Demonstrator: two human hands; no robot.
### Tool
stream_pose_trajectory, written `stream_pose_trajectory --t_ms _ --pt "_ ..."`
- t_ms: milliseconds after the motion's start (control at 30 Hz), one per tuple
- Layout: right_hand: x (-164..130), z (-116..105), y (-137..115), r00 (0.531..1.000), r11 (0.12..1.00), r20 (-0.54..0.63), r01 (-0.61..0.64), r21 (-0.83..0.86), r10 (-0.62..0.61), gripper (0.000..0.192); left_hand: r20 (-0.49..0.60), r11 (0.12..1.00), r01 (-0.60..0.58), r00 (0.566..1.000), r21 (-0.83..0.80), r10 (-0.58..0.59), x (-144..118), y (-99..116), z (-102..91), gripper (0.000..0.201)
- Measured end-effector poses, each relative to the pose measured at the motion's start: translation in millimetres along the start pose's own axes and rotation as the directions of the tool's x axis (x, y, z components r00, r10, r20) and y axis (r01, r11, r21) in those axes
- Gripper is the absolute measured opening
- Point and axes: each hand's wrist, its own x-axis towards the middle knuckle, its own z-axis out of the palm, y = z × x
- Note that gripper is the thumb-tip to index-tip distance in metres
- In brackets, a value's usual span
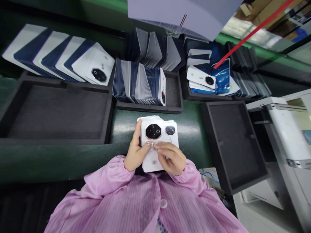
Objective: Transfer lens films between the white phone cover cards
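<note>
Bench (118,139) between tray (60,113) and left hand (136,152)

Black foam tray (60,111) left of the left hand (134,155), second foam tray (236,145) right of the right hand (173,158), white metal-edged housing (289,132) farther right, red strip (252,35) ahead-right, pale printed sheet (184,11) ahead.

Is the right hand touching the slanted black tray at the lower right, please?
No, the right hand is over the white panel, clearly apart from that black tray.

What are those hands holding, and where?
The left hand holds a white panel by its left edge. Whether the right hand grips the clear film cannot be told.
</note>
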Motion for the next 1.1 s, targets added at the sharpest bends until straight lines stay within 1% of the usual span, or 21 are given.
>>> stream_pose_trajectory --t_ms 167,233,267,333,400,433,467,500,533,600,733,800,867,900,933,967,1033,1067,1100 --pt "-1.4 1.6 -0.2 1.000 1.000 0.006 0.008 0.003 -0.008 0.050 -0.002 0.999 0.033 0.999 -0.006 -0.033 -0.6 2.7 0.6 0.077" --pt "-0.5 2.1 0.7 1.000 0.998 -0.014 -0.009 -0.054 0.008 0.055 -0.008 0.997 0.070 0.997 -0.032 -0.071 -0.7 4.4 1.7 0.076" --pt "0.5 1.8 1.7 0.999 0.993 -0.028 -0.043 -0.107 0.041 0.059 -0.007 0.994 0.095 0.995 -0.053 -0.095 -0.8 5.1 2.3 0.076" --pt "3.1 -0.1 5.1 0.984 0.960 -0.038 -0.181 -0.214 0.177 0.074 0.007 0.983 0.151 0.988 -0.106 -0.151 -1.2 5.9 3.6 0.075" --pt "5.7 -3.5 9.8 0.938 0.914 0.018 -0.334 -0.231 0.347 0.087 0.026 0.968 0.204 0.979 -0.150 -0.202 -1.7 6.0 4.7 0.076" --pt "6.5 -5.2 12.1 0.910 0.898 0.063 -0.390 -0.202 0.410 0.086 0.034 0.961 0.224 0.975 -0.165 -0.221 -1.9 5.8 5.2 0.076" --pt "7.1 -6.7 14.0 0.888 0.888 0.103 -0.429 -0.168 0.448 0.080 0.040 0.954 0.240 0.971 -0.180 -0.236 -1.9 5.6 5.7 0.077" --pt "7.2 -7.8 15.3 0.876 0.882 0.123 -0.451 -0.134 0.466 0.070 0.046 0.948 0.254 0.967 -0.193 -0.249 -1.9 5.4 6.2 0.077" --pt "7.0 -8.5 16.2 0.873 0.880 0.120 -0.463 -0.105 0.473 0.059 0.053 0.941 0.267 0.964 -0.209 -0.262 -1.8 5.3 6.7 0.078" --pt "5.7 -8.9 16.4 0.874 0.876 0.055 -0.479 -0.056 0.482 0.041 0.066 0.923 0.296 0.955 -0.246 -0.289 -1.2 5.5 7.6 0.078" --pt "1.0 -15.5 18.4 0.849 0.855 -0.099 -0.518 0.041 0.519 0.027 0.068 0.898 0.333 0.942 -0.286 -0.328 -0.6 5.9 8.9 0.078" --pt "-2.2 -25.4 22.7 0.822 0.844 -0.191 -0.524 0.112 0.536 0.017 0.050 0.902 0.334 0.941 -0.274 -0.334 -0.7 5.3 9.1 0.078" --pt "-5.7 -36.9 27.6 0.772 0.813 -0.261 -0.528 0.245 0.580 0.010 0.040 0.908 0.327 0.944 -0.262 -0.329 -0.9 3.8 8.9 0.078" --pt "-7.3 -41.5 29.2 0.746 0.782 -0.256 -0.537 0.315 0.615 0.010 0.040 0.910 0.323 0.945 -0.260 -0.324 -1.1 2.9 8.7 0.078" --pt "-8.7 -44.6 29.8 0.728 0.742 -0.210 -0.559 0.371 0.653 0.011 0.043 0.913 0.318 0.947 -0.256 -0.318 -1.3 1.9 8.5 0.078" --pt "-9.8 -45.7 29.2 0.722 0.702 -0.129 -0.591 0.396 0.680 0.014 0.047 0.916 0.314 0.949 -0.251 -0.312 -1.6 0.9 8.3 0.078" --pt "-11.1 -42.8 25.4 0.714 0.650 0.061 -0.666 0.367 0.697 0.020 0.051 0.924 0.305 0.952 -0.232 -0.301 -2.1 -1.0 8.1 0.078" --pt "-11.3 -40.0 23.0 0.706 0.638 0.127 -0.691 0.339 0.697 0.020 0.052 0.926 0.304 0.953 -0.224 -0.300 -2.3 -1.7 8.1 0.077" --pt "-11.4 -37.7 21.0 0.699 0.633 0.154 -0.704 0.323 0.698 0.019 0.051 0.926 0.305 0.952 -0.223 -0.301 -2.5 -2.3 8.0 0.076"
